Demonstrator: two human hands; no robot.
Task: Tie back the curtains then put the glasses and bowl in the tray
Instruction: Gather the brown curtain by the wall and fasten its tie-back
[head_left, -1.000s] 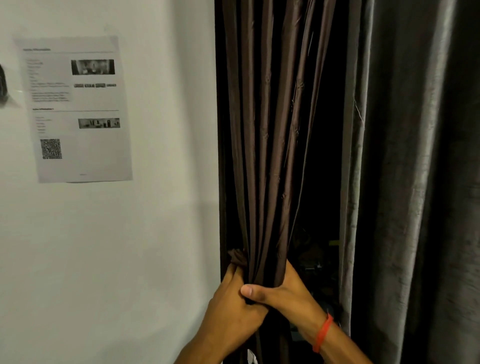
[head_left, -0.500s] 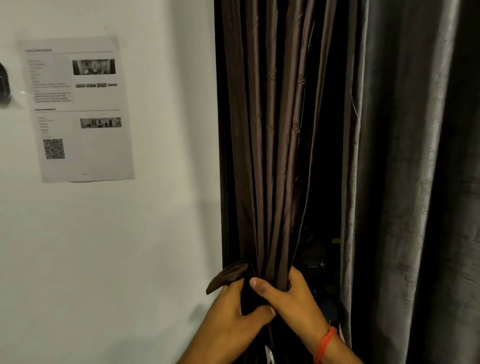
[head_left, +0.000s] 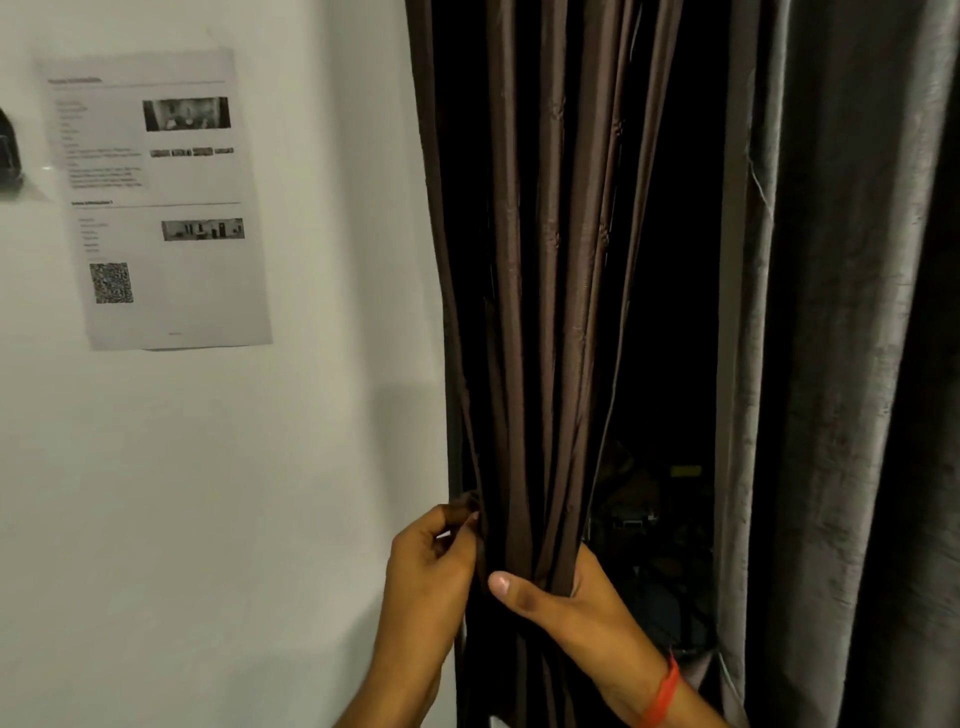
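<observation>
Head view: at lower centre of the frame, the right hand (head_left: 566, 597) clasped the gathered brown curtain (head_left: 540, 312); the left hand (head_left: 431, 566), fingers curled, pinched the tie-back's end (head_left: 467, 505), drawn in from half a second earlier; tying remained unfinished; glasses, bowl, tray unseen.

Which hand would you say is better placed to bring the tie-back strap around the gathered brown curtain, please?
Left: the left hand already pinches the strap end, while the right hand grips the brown curtain.
</observation>
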